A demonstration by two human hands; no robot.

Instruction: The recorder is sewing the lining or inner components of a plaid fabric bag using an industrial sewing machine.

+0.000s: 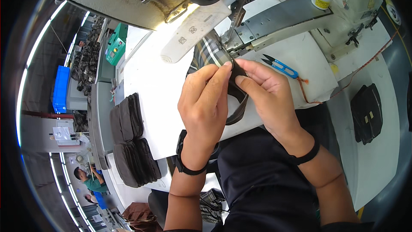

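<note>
Far left background: a blue crate [61,87] stands beside a green box [116,45] on a separate bench; a person in a green top [91,181] sits low at the left rim.
Left of counter: two stacks of dark flat fabric pieces [131,139] lie side by side near the left edge of the white counter [150,86], well apart from the hands.
Left hand: the left hand [205,103] comes up from the near edge with a black band on the wrist; its thumb and forefinger are closed in a pinch on the dark strap [238,99], at the strap's top end.
Strap: the dark strap hangs as a loop between the two hands, at the middle of the counter just near of the sewing machine's needle area; its lower curve shows between the wrists.
Striped cloth: a plaid, striped piece of fabric [210,51] lies on the counter just beyond the left hand's fingertips, running under the machine.
Right hand: the right hand [268,92] also wears a black wrist band; its grip is closed on the same strap, fingertips meeting those of the left hand.
Machine: the sewing machine [274,17] fills the far side, grey plate to the right of the needle.
Snips: blue-handled thread snips [281,66] lie on the white cloth just right of the right hand, not touched.
Far right: a dark bag [367,114] rests on the counter's right side, well apart.
</note>
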